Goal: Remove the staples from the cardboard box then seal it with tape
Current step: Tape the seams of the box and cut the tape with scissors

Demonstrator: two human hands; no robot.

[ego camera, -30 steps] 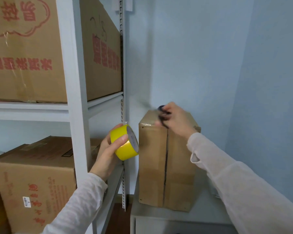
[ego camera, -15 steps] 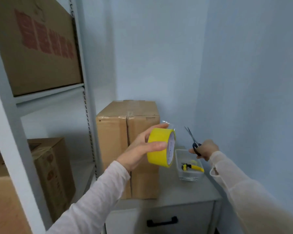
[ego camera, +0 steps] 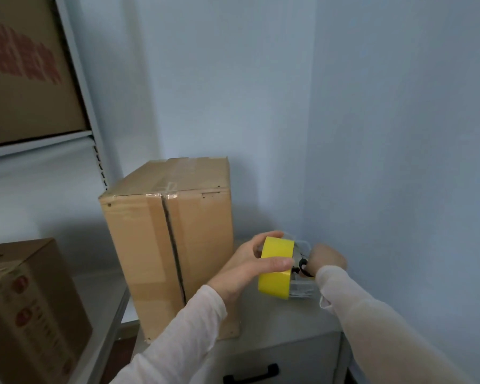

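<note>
While the left hand (ego camera: 244, 270) curls round the one yellow tape roll (ego camera: 276, 268), digits clamped over its top and across its band, the right hand (ego camera: 326, 257) sits just right of that roll, over the single clear tub (ego camera: 302, 292). One pair of scissors (ego camera: 302, 266) shows only as a black loop at the right hand's near side. Whether those fingers grip it cannot be told, since they are hidden behind the hand.

There are three boxes. The task box (ego camera: 172, 245) stands upright just left of the grip, its top rising well above the roll and its vertical front seam left of the knuckles. The left sleeve crosses in front of the box's lower right corner, and contact cannot be judged. A second box (ego camera: 31, 300) sits far left and lower than the grip, and a third (ego camera: 25, 79) sits high on the rack (ego camera: 78, 73), up and left.

One cabinet (ego camera: 286, 322) carries the task box and the tub, with one black drawer pull (ego camera: 250, 376) below the grip. The box's near bottom corner lies close to the cabinet's front edge. Bare top runs between the tub and that edge, beneath both wrists. Two walls meet in a corner just behind the right hand, and the right wall stands close beside it. The air above the roll is open up to the box's top.
</note>
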